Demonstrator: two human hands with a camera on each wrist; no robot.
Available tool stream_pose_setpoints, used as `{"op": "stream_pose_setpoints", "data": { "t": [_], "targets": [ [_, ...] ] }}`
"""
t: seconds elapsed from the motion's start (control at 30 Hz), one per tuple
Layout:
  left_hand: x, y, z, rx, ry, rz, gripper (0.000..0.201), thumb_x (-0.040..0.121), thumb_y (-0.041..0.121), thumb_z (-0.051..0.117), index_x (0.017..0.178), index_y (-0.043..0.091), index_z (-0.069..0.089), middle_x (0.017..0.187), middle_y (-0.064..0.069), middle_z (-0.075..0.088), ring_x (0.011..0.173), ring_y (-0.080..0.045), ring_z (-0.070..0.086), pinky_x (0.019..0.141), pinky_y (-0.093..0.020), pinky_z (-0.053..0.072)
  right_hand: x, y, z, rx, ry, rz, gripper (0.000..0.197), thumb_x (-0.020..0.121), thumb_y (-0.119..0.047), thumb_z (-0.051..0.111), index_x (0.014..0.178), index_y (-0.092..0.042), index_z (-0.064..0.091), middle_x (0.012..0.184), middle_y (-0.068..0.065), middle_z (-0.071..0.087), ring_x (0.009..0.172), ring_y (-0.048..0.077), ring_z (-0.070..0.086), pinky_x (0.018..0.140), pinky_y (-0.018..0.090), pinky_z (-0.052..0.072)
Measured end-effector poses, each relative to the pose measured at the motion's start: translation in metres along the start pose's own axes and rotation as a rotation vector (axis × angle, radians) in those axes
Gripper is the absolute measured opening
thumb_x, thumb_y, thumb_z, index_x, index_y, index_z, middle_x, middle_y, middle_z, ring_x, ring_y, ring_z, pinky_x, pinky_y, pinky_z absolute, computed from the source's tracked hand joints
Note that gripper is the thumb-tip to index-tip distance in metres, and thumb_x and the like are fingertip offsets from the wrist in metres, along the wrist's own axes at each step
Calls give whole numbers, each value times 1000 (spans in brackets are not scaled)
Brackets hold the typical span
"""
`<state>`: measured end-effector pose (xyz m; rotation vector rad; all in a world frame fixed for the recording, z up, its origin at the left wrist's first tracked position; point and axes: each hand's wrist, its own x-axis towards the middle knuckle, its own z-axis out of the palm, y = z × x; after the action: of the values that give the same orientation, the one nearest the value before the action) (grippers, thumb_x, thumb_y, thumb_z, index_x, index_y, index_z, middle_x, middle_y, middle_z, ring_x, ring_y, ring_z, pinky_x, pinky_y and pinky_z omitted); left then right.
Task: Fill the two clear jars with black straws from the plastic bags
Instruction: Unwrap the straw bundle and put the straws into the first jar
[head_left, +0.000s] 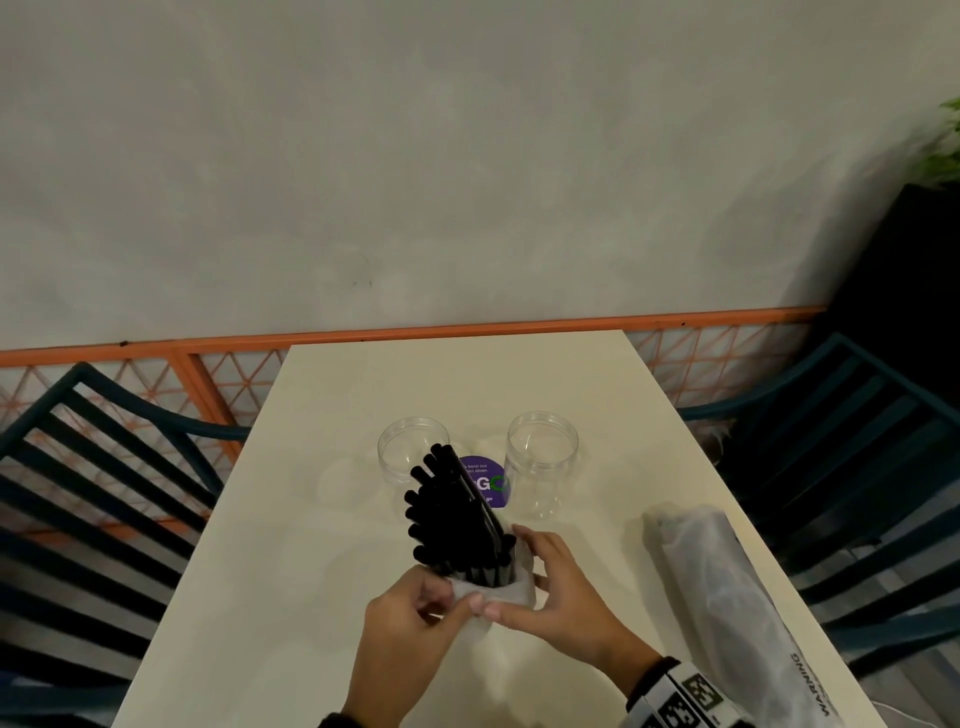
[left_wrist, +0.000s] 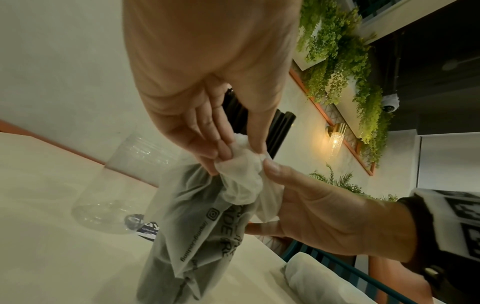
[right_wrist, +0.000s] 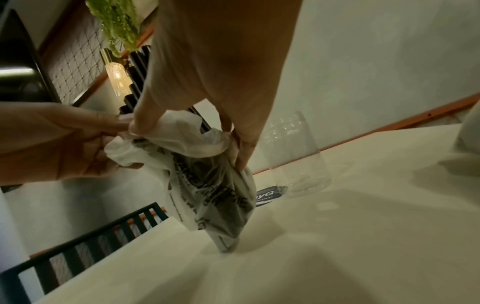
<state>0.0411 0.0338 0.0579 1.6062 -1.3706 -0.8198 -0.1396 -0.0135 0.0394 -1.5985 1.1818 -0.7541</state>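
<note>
A bundle of black straws (head_left: 452, 514) stands upright on the cream table (head_left: 322, 519), sticking out of a printed plastic bag (left_wrist: 197, 232) that is bunched down around its lower half. My left hand (head_left: 410, 608) pinches the rolled bag rim (left_wrist: 233, 164) on the near left. My right hand (head_left: 545, 577) pinches the same rim on the right, fingers pressed down the bag's side (right_wrist: 241, 156). Behind the straws stand two clear jars, one on the left (head_left: 413, 449) and one on the right (head_left: 543, 462), both with nothing in them.
A second plastic bag (head_left: 722, 587), closed and lying on its side, rests near the table's right edge. A purple round sticker (head_left: 488, 480) lies between the jars. Dark slatted chairs stand at the left (head_left: 93, 499) and right (head_left: 852, 467). A wall rises behind the table.
</note>
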Motion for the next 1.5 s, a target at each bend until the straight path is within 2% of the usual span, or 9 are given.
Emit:
{"op": "stream_pose_setpoints", "data": {
  "t": [0.17,0.27,0.4,0.57,0.73,0.93,1.1,1.27,1.5],
  "targets": [
    [3,13,-6,-41,-102,66,14,78,21,71,66,21,65,60,14,65,54,-3,55,50,-8,38,3,14,0,201,45,30,56,70,-32,74,120,-32,50,125,1,51,109,-6,54,79,16,51],
    [6,19,-13,15,86,154,21,69,49,65,74,29,58,77,12,60,72,-7,55,58,-9,39,0,23,-3,255,45,68,72,57,-49,79,120,-32,51,125,1,54,109,-1,58,81,20,52],
    [18,41,-17,30,180,180,87,52,64,68,126,35,33,122,16,37,112,7,40,91,-11,35,-2,28,-3,221,8,51,82,52,-61,78,123,-30,52,122,2,52,111,7,57,85,24,52],
    [38,68,-1,403,-34,214,126,49,84,53,145,26,-3,157,2,1,144,-15,1,116,-32,14,-4,24,4,95,-53,21,61,72,-54,66,124,-41,39,126,-8,43,114,-7,46,91,12,44],
    [35,68,21,592,39,238,94,70,72,44,140,10,30,149,-14,31,137,-30,30,111,-33,25,-1,20,4,132,-125,97,58,74,-18,53,126,-33,30,124,-8,34,117,-4,38,86,5,40],
    [34,61,32,709,74,365,71,79,50,43,127,-2,48,140,-22,44,135,-32,28,107,-39,24,0,23,2,103,-198,100,53,77,-15,48,120,-40,32,121,-10,33,122,11,38,107,32,36],
    [33,55,28,749,-74,396,55,77,42,45,116,8,61,123,-12,63,112,-24,61,91,-32,50,-5,43,2,142,-169,204,90,63,-56,72,137,-23,33,131,-6,39,123,6,42,108,29,38],
    [31,48,22,794,-96,435,51,80,42,44,118,11,60,123,-9,63,113,-22,60,94,-34,50,2,39,-4,120,-268,250,67,71,-49,70,126,-29,38,125,-17,47,115,0,48,86,10,46],
    [32,58,17,773,-90,572,55,88,39,39,138,18,35,141,-5,48,132,-22,42,110,-33,33,12,41,-16,164,-47,214,48,67,-20,78,111,-17,60,114,8,67,100,17,66,89,34,54]
  ]
}}
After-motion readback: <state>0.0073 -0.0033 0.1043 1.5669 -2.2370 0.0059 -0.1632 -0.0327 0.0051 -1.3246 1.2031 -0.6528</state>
